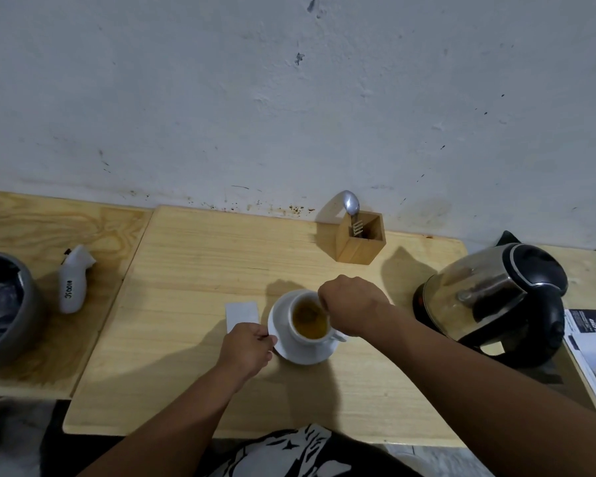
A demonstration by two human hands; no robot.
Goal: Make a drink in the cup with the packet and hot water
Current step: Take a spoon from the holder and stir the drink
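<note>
At the worktop (193,256) centre, head view: white cup (309,316) of amber liquid stands on its saucer (289,351), directly under the right hand (353,306), which is closed, seemingly pinching a tea-bag string. Left hand (250,349) pinches the saucer's near-left rim, beside the white packet (242,313). Kettle (496,297) stands to the right.
</note>
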